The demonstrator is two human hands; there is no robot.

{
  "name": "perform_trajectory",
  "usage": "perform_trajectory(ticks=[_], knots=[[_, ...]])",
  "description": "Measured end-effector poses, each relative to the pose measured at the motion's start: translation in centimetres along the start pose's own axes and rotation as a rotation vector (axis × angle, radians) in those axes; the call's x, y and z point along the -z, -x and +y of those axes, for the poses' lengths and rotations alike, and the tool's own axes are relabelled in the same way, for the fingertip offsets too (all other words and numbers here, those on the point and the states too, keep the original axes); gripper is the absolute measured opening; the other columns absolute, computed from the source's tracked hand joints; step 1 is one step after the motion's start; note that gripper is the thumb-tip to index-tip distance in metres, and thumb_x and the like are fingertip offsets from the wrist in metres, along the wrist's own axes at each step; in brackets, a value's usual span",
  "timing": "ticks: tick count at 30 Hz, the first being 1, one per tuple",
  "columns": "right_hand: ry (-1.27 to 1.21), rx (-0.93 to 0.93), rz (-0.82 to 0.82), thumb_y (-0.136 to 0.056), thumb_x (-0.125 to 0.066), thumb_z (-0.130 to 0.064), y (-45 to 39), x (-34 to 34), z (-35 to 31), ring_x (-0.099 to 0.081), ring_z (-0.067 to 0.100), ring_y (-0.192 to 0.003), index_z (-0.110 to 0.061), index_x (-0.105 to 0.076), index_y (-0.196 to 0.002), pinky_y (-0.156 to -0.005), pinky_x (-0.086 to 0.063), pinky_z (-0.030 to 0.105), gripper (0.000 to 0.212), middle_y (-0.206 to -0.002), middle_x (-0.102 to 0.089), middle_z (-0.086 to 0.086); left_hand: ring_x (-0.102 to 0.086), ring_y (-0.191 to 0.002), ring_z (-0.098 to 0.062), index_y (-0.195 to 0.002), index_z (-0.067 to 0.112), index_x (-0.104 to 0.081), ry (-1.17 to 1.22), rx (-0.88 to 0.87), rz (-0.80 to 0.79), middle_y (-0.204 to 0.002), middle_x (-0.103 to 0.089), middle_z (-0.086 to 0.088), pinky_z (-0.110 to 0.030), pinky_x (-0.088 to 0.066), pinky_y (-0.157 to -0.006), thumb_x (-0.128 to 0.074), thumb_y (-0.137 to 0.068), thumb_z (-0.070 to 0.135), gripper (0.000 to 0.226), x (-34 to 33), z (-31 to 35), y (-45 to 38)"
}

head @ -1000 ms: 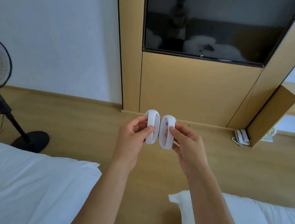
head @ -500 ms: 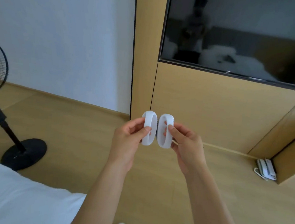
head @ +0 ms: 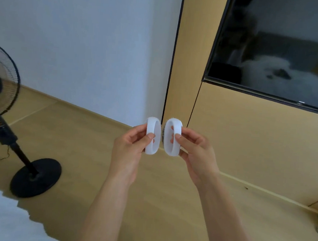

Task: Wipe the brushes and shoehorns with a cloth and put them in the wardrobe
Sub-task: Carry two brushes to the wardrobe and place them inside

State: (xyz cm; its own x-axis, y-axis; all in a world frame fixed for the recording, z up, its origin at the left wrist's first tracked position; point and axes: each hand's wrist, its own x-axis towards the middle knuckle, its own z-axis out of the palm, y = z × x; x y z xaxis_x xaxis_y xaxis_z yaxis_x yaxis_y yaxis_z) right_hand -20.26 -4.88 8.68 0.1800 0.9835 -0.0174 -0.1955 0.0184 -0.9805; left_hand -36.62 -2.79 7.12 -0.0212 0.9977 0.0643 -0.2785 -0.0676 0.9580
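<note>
My left hand (head: 128, 148) has its grip clamped on the left brush (head: 153, 136), thumb across the front of the loop and fingers curled behind it. My right hand (head: 195, 155) grips the right brush (head: 173, 137) the same way, thumb on the rim, with fingertips showing through the loop's opening. Half a second ago the two brushes were pressed edge to edge; now a narrow gap shows between them, and my view has swung further left and down, so the fan (head: 2, 96) sits fuller in frame and the phone has slid almost out at the lower right edge.

Both brushes are white, smooth, oval plastic loops held upright at chest height over the floor (head: 87, 152), facing each other like mirrored handles. A dark strip shows along the inner edge of the right one; I cannot tell whether it is bristle.

Beyond my hands stands the wooden wall panel (head: 247, 142), with the dark screen (head: 277, 53) set into it above right, reflecting pale bedding. The white wall (head: 84, 38) fills the upper left. The fan's round black base rests on the floor at left, and a corner of white bedding (head: 3, 220) lies at the lower left.
</note>
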Motion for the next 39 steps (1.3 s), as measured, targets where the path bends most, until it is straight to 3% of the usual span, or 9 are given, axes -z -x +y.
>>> perform_trajectory(ticks=[4,8,13,18,29,34,39], knots=[[-0.001,-0.011,-0.107,-0.093,-0.066,-0.009,-6.0,-3.2,1.2,-0.070,0.019,-0.090,-0.009,-0.074,-0.112,-0.087,-0.056,0.043,0.020,-0.103,-0.074,0.011,-0.068,-0.108,-0.020,-0.115,0.020,-0.072,-0.034,-0.022,0.064,-0.112,-0.074,-0.001,-0.047,-0.051,-0.099,-0.066,-0.090,0.008,0.028,2.2,-0.2,-4.8],[-0.005,-0.016,-0.218,-0.094,-0.065,-0.010,-13.0,-6.3,2.3,-0.069,0.020,-0.085,-0.011,-0.074,-0.110,-0.069,-0.055,0.031,0.019,-0.097,-0.074,0.008,-0.070,-0.104,-0.019,-0.112,0.023,-0.073,-0.078,-0.064,0.173,-0.108,-0.075,0.000,-0.044,-0.053,-0.094,-0.067,-0.090,0.009,0.027,4.0,-0.5,-10.2],[-0.033,-0.035,-0.365,-0.094,-0.064,-0.008,-23.5,-9.4,3.1,-0.069,0.020,-0.092,-0.010,-0.074,-0.111,-0.084,-0.055,0.039,0.020,-0.104,-0.074,0.013,-0.071,-0.101,-0.018,-0.105,0.028,-0.076,-0.093,-0.110,0.294,-0.106,-0.075,0.001,-0.043,-0.056,-0.090,-0.067,-0.090,0.010,0.026,4.9,-0.6,-18.7],[-0.018,-0.058,-0.475,-0.092,-0.063,-0.005,-34.0,-12.3,2.9,-0.071,0.016,-0.093,-0.016,-0.076,-0.109,-0.087,-0.057,0.038,0.024,-0.098,-0.076,0.005,-0.071,-0.100,-0.017,-0.103,0.034,-0.076,-0.120,-0.134,0.406,-0.106,-0.075,0.003,-0.040,-0.056,-0.087,-0.067,-0.088,0.017,0.024,4.8,0.2,-27.5],[-0.081,-0.170,-0.593,-0.091,-0.066,-0.004,-49.7,-20.2,5.6,-0.072,0.026,-0.104,-0.010,-0.073,-0.114,-0.094,-0.056,0.043,0.025,-0.107,-0.076,0.011,-0.070,-0.103,-0.024,-0.112,0.023,-0.073,-0.122,-0.144,0.533,-0.109,-0.074,-0.004,-0.051,-0.053,-0.095,-0.064,-0.089,0.005,0.031,9.0,-0.3,-41.8],[-0.093,-0.179,-0.626,-0.090,-0.069,-0.005,-55.9,-26.5,8.0,-0.072,0.028,-0.104,-0.009,-0.072,-0.115,-0.095,-0.056,0.046,0.026,-0.108,-0.076,0.012,-0.070,-0.103,-0.025,-0.109,0.025,-0.074,-0.123,-0.166,0.557,-0.109,-0.074,-0.005,-0.048,-0.054,-0.093,-0.066,-0.081,0.014,0.032,14.2,-0.4,-48.4],[-0.065,-0.155,-0.626,-0.090,-0.068,-0.006,-63.0,-34.9,9.7,-0.072,0.027,-0.104,-0.012,-0.073,-0.115,-0.095,-0.056,0.047,0.026,-0.107,-0.076,0.010,-0.070,-0.103,-0.025,-0.112,0.022,-0.072,-0.128,-0.153,0.544,-0.109,-0.074,-0.005,-0.047,-0.054,-0.093,-0.065,-0.087,0.007,0.030,21.5,0.9,-57.4]])
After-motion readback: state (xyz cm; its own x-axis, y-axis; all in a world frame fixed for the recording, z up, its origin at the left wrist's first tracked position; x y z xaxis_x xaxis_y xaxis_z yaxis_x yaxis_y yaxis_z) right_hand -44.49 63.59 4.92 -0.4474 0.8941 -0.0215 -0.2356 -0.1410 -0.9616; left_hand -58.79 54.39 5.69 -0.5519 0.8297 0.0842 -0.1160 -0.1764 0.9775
